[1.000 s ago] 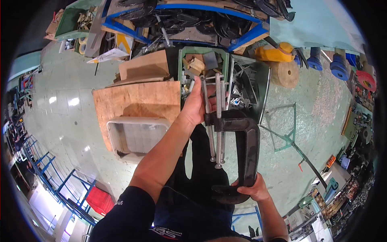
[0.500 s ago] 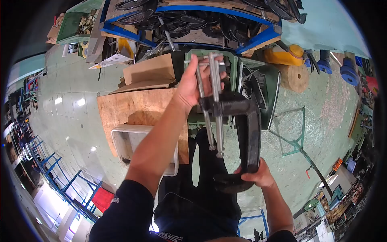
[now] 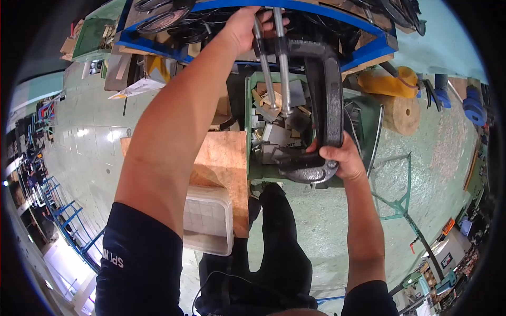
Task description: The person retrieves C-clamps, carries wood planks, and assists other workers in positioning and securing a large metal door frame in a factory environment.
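Note:
Two large black C-clamps (image 3: pixel 333 97) are held together, their frames side by side and their two silver screws (image 3: pixel 285 79) hanging nearly parallel. My left hand (image 3: pixel 243 27) is closed around the upper screw end, its fingers partly hidden behind the metal. My right hand (image 3: pixel 345 158) grips the lower corner of the frames, with the thumb in front. The clamps' upper end is at the blue-framed rack (image 3: pixel 363 50), where several more black clamps (image 3: pixel 163 18) lie. Beneath the held clamps is a green bin (image 3: pixel 250 105) with wood and metal scraps.
A wooden board (image 3: pixel 224 145) and a white plastic tray (image 3: pixel 230 210) are at my left leg. Right of the bin stands another open green container (image 3: pixel 378 131). A wooden spool (image 3: pixel 403 108) with a yellow object (image 3: pixel 392 83) is farther right, near a green metal stand (image 3: pixel 408 179).
Both hands have moved forward and up with the C-clamps, from above my legs to over the green bin and up to the rack. I am closer to the rack.

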`<state>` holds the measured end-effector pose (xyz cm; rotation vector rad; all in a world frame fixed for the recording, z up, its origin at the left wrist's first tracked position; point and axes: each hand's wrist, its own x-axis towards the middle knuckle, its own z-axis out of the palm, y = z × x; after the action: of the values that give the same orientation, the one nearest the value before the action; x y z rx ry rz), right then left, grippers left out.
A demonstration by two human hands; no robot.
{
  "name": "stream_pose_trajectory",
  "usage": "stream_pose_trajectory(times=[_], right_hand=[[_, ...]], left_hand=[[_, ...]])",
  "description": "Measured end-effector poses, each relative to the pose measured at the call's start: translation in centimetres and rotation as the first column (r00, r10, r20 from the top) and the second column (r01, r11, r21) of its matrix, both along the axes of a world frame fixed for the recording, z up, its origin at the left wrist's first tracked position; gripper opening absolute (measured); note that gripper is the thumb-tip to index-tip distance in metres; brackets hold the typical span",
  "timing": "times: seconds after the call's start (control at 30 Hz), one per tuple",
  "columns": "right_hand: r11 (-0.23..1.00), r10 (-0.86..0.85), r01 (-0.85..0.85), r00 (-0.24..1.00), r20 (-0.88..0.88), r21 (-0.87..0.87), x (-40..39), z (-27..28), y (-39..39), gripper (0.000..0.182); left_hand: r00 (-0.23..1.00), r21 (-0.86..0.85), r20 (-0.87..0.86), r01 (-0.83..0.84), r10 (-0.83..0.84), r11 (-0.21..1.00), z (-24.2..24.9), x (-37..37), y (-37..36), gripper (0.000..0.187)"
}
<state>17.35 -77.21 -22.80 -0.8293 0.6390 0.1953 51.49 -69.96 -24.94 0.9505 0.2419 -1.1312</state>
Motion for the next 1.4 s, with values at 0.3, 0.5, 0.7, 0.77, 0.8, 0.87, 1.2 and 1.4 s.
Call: stream_pose_trajectory(times=[0.3,0.5,0.7,0.77,0.8,0.87,1.2,1.4], right_hand=[[0.987,-0.047,0.064,0.992,0.120,-0.146,4.3,-1.7,-4.1,0.051],[0.990,-0.025,0.045,0.988,0.153,-0.130,7.2,-3.4,-4.9,0.058],[0.993,-0.074,0.091,0.975,0.208,-0.076,11.8,-3.5,-5.2,0.044],[0.991,-0.114,0.127,0.962,0.248,-0.034,14.0,-3.9,-5.3,0.038],[0.990,-0.132,0.139,0.952,0.278,-0.008,15.4,-4.1,-5.6,0.036],[0.980,-0.193,0.201,0.941,0.279,0.001,18.0,-4.5,-6.1,0.031],[0.973,-0.198,0.220,0.949,0.245,-0.066,26.1,-4.6,-6.9,0.028],[0.930,-0.049,0.159,0.947,0.318,-0.331,21.3,-2.4,-4.3,0.054]], left_hand=[[0.974,-0.003,0.222,0.037,-0.036,0.999,-5.0,4.6,-3.0,0.020],[0.960,-0.109,0.193,-0.187,0.205,0.976,-2.4,3.2,-2.7,0.019],[0.936,-0.062,0.340,-0.074,0.090,0.995,-2.3,2.0,-0.5,0.030],[0.890,0.059,0.455,-0.048,0.015,0.997,-2.0,-0.4,1.2,0.048],[0.893,0.122,0.450,-0.044,-0.016,0.992,-0.8,-2.6,2.5,0.051],[0.924,0.126,0.375,0.033,-0.079,0.992,-0.7,-6.2,5.6,0.058],[0.989,-0.179,0.127,-0.052,0.075,0.983,0.5,-7.7,0.9,0.047],[0.938,-0.269,-0.064,-0.346,0.342,0.899,-1.1,-4.1,-2.3,0.039]])
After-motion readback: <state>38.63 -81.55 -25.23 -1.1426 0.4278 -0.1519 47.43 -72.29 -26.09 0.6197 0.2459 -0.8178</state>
